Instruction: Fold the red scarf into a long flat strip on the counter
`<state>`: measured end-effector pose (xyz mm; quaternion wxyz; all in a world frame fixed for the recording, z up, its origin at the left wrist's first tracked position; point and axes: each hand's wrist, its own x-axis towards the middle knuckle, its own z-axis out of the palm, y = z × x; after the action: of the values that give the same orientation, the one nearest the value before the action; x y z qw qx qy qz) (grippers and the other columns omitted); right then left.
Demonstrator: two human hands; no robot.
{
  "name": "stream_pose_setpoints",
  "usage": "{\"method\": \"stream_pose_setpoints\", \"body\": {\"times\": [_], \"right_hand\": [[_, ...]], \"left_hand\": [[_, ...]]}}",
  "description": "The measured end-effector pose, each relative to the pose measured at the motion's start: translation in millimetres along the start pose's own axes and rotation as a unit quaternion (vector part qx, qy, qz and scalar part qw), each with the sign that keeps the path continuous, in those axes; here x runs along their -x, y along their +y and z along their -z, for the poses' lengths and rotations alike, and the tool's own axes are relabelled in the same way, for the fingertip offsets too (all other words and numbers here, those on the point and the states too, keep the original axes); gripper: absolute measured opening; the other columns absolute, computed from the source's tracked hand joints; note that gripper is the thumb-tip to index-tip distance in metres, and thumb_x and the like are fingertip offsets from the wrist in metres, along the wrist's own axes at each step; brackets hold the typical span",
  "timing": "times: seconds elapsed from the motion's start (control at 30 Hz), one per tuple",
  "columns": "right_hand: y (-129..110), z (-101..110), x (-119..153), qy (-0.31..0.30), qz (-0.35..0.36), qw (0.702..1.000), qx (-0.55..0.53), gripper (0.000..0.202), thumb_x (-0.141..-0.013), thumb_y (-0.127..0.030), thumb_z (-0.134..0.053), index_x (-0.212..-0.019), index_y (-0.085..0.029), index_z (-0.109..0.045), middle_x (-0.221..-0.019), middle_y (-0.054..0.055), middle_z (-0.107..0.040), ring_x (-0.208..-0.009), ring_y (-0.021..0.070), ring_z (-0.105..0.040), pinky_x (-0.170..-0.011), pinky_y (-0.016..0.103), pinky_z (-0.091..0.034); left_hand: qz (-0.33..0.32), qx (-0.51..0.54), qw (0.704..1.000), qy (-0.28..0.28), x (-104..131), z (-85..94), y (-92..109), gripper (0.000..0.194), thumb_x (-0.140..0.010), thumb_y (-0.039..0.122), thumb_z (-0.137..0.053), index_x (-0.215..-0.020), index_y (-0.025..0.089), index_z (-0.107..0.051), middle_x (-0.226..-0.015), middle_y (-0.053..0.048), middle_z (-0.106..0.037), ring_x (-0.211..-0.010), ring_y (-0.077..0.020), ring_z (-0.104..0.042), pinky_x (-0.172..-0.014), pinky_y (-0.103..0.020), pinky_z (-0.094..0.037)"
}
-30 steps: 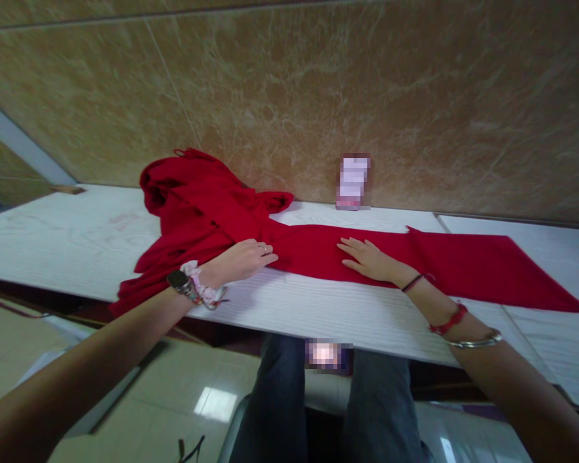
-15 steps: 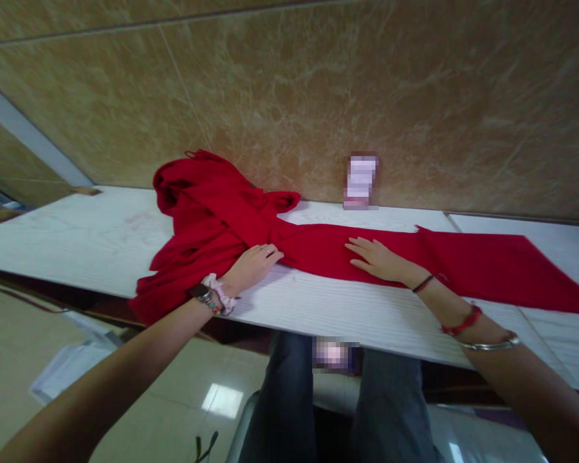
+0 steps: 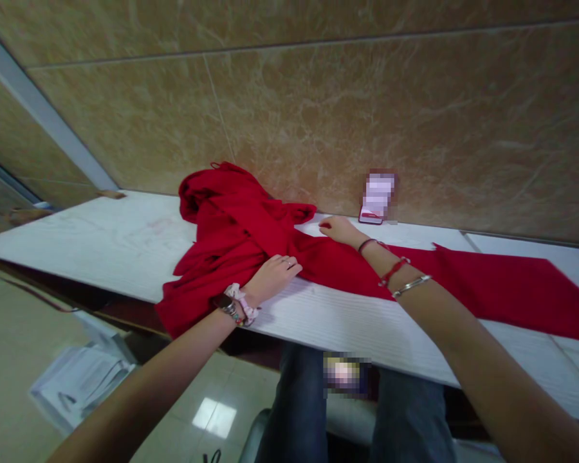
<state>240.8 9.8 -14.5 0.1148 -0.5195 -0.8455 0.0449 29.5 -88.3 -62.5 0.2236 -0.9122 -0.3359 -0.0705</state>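
Note:
A red garment (image 3: 244, 225) lies on the white table; its left part is a bunched, folded heap, and a long flat strip (image 3: 506, 283) runs off to the right. My left hand (image 3: 275, 276) is bent over the near edge of the fabric where heap and strip meet, fingers together and thumb hidden. Beyond the far edge of the strip, my right hand (image 3: 340, 230) is curled closed, its forearm crossing over the cloth. Whether fabric is caught in those right fingers cannot be seen.
A phone with a blurred screen (image 3: 377, 198) leans against the tiled wall (image 3: 309, 116) behind the white table (image 3: 125, 238). Below the table's front edge are my legs (image 3: 302, 399), another blurred item (image 3: 346, 374) between them, and a white box (image 3: 82, 382) at the left.
My right hand has lifted from lying flat on the strip, moved left and away from me, and curled its fingers. The left hand stays on the garment. The camera view has shifted slightly.

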Motion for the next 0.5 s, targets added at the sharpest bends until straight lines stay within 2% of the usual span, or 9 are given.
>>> {"method": "stream_pose_setpoints", "body": {"times": [0.1,0.23,0.33,0.5], "right_hand": [[-10.0,-15.0,-31.0,-0.025,0.002,1.0,0.009,0.029,-0.084,-0.024,-0.054,-0.105,-0.012,-0.069,-0.109,0.013,-0.068,-0.101,0.0235,-0.062,-0.084,0.028,-0.046],[-9.1,-29.0,-49.5,-0.068,0.012,0.998,0.005,0.019,-0.076,-0.024,-0.064,-0.09,-0.015,-0.073,-0.093,0.009,-0.072,-0.086,0.0208,-0.065,-0.073,0.025,-0.047],[-3.0,-31.0,-52.9,-0.083,0.022,0.996,-0.012,0.014,-0.078,-0.02,-0.06,-0.081,-0.014,-0.072,-0.083,0.006,-0.072,-0.076,0.0178,-0.064,-0.068,0.024,-0.046],[5.5,-34.1,-51.4,-0.068,0.042,0.995,-0.052,0.023,-0.086,-0.017,-0.048,-0.086,-0.011,-0.07,-0.089,0.008,-0.071,-0.078,0.0151,-0.06,-0.069,0.024,-0.044]], "left_hand": [[-0.003,0.002,1.0,0.006,-0.1,-1.6,0.0,0.015,-0.089,0.009,-0.047,-0.095,0.015,-0.059,-0.093,-0.006,-0.061,-0.086,-0.018,-0.057,-0.077,-0.032,-0.042],[-0.007,0.009,1.0,0.007,0.2,-2.5,-0.2,0.012,-0.088,0.01,-0.048,-0.093,0.015,-0.058,-0.092,-0.006,-0.06,-0.085,-0.018,-0.057,-0.077,-0.032,-0.041],[-0.008,0.016,1.0,0.006,0.7,-0.8,0.7,0.013,-0.089,0.009,-0.047,-0.093,0.014,-0.058,-0.092,-0.006,-0.06,-0.085,-0.0181,-0.057,-0.078,-0.033,-0.041],[-0.009,0.016,1.0,0.011,0.6,1.0,1.8,0.017,-0.09,0.008,-0.043,-0.094,0.014,-0.058,-0.09,-0.007,-0.059,-0.084,-0.0185,-0.057,-0.079,-0.034,-0.041]]}}
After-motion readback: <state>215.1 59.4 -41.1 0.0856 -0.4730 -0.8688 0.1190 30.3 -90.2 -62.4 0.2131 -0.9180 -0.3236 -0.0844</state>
